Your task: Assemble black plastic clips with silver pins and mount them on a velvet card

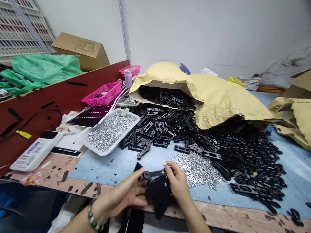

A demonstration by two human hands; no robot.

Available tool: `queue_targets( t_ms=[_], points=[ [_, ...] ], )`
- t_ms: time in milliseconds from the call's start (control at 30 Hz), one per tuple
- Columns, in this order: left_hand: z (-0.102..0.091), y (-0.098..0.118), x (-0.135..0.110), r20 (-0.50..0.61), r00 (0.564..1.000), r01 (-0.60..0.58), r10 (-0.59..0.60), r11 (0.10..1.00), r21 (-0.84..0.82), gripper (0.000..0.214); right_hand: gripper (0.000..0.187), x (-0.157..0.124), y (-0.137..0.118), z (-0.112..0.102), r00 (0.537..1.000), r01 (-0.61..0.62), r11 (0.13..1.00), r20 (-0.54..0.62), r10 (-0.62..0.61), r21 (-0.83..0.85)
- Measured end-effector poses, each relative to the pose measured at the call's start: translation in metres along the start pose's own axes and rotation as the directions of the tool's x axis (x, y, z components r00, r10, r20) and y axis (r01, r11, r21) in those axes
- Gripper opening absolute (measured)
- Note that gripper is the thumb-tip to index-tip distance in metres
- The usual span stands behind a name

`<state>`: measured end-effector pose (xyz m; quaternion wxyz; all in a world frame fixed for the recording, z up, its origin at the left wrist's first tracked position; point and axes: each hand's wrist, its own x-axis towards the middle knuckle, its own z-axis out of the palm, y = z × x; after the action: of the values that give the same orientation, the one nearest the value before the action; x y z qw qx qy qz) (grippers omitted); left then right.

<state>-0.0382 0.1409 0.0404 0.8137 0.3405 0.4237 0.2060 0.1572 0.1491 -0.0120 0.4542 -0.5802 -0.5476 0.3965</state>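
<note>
My left hand [123, 194], with a beaded bracelet [93, 217] on its wrist, and my right hand [177, 184] hold a black perforated link [153, 173] above the table's front edge. Its right end sits in my right fingertips. A bundle of joined black plastic parts [159, 194] hangs beneath it, between both hands. Just beyond my right hand lies a spread of silver screws and nuts [198, 170]. A large heap of loose black links [245, 158] stretches to the right.
A white tray of silver nuts [109, 131] stands left of the heap, and a yellow sack [213, 97] spills more black parts. A pink basket [103, 94], a bottle [128, 77] and a white boxed item [36, 151] sit at the left, before a red board [48, 100].
</note>
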Motion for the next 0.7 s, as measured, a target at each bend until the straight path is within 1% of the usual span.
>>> queue_targets(
  t_ms=[33,67,100,133,167,200,233,267,300,333,367,400,433,467,500,567,600,700],
  points=[
    [-0.002,-0.002,-0.001,-0.156,0.981,-0.091,0.119,0.981,0.174,0.064,0.033,0.001,0.0,0.0,1.0,-0.023,0.998,-0.009,0.023,-0.064],
    [-0.004,-0.006,-0.001,-0.277,0.921,-0.156,0.275,0.91,0.384,0.064,0.032,0.002,0.0,0.001,0.999,-0.04,0.989,-0.02,0.038,-0.139],
    [-0.005,-0.01,0.002,-0.319,0.841,-0.183,0.438,0.784,0.594,0.065,0.031,0.003,-0.001,0.001,0.998,-0.054,0.974,-0.034,0.048,-0.22],
    [-0.004,-0.015,0.006,-0.271,0.779,-0.183,0.566,0.617,0.766,0.065,0.03,0.004,-0.002,0.002,0.997,-0.066,0.952,-0.047,0.054,-0.3],
    [-0.003,-0.02,0.011,-0.168,0.752,-0.175,0.637,0.439,0.881,0.065,0.03,0.004,-0.003,0.003,0.997,-0.069,0.924,-0.06,0.05,-0.375],
    [-0.002,-0.024,0.017,-0.059,0.758,-0.17,0.65,0.284,0.944,0.065,0.031,0.005,-0.004,0.004,0.997,-0.06,0.892,-0.075,0.03,-0.448],
    [-0.001,-0.027,0.022,0.023,0.778,-0.166,0.628,0.17,0.971,0.064,0.032,0.005,-0.004,0.004,0.996,-0.038,0.855,-0.093,-0.013,-0.518],
    [0.001,-0.029,0.026,0.066,0.797,-0.156,0.601,0.099,0.983,0.064,0.033,0.004,-0.005,0.003,0.99,0.0,0.817,-0.112,-0.08,-0.577],
    [0.002,-0.028,0.029,0.078,0.802,-0.143,0.592,0.063,0.988,0.062,0.032,0.004,-0.007,0.002,0.978,0.053,0.79,-0.127,-0.164,-0.611],
    [0.003,-0.026,0.028,0.074,0.792,-0.132,0.606,0.052,0.99,0.061,0.03,0.002,-0.01,0.0,0.959,0.121,0.784,-0.132,-0.25,-0.609],
    [0.004,-0.023,0.026,0.069,0.775,-0.138,0.628,0.062,0.988,0.059,0.028,0.001,-0.013,-0.003,0.94,0.195,0.802,-0.125,-0.317,-0.565],
    [0.006,-0.019,0.022,0.072,0.759,-0.168,0.647,0.088,0.982,0.056,0.027,-0.001,-0.018,-0.005,0.93,0.266,0.837,-0.102,-0.353,-0.478],
    [0.008,-0.014,0.017,0.082,0.747,-0.218,0.66,0.125,0.968,0.052,0.027,-0.003,-0.025,-0.007,0.929,0.32,0.877,-0.061,-0.364,-0.359],
    [0.011,-0.01,0.012,0.096,0.741,-0.278,0.665,0.173,0.945,0.049,0.03,-0.005,-0.032,-0.009,0.934,0.347,0.908,-0.005,-0.358,-0.234],
    [0.014,-0.006,0.008,0.108,0.74,-0.337,0.664,0.228,0.913,0.047,0.033,-0.007,-0.039,-0.01,0.937,0.348,0.929,0.055,-0.344,-0.126],
    [0.021,-0.002,0.002,0.096,0.748,-0.414,0.657,0.349,0.84,0.043,0.037,-0.011,-0.052,-0.01,0.938,0.324,0.946,0.133,-0.32,-0.009],
    [0.023,-0.001,0.002,0.074,0.754,-0.431,0.652,0.408,0.805,0.043,0.037,-0.014,-0.056,-0.009,0.936,0.322,0.947,0.143,-0.321,0.016],
    [0.025,-0.005,0.006,-0.043,0.798,-0.425,0.601,0.613,0.666,0.045,0.029,-0.023,-0.062,-0.01,0.915,0.363,0.93,0.172,-0.366,0.051]
  ],
)
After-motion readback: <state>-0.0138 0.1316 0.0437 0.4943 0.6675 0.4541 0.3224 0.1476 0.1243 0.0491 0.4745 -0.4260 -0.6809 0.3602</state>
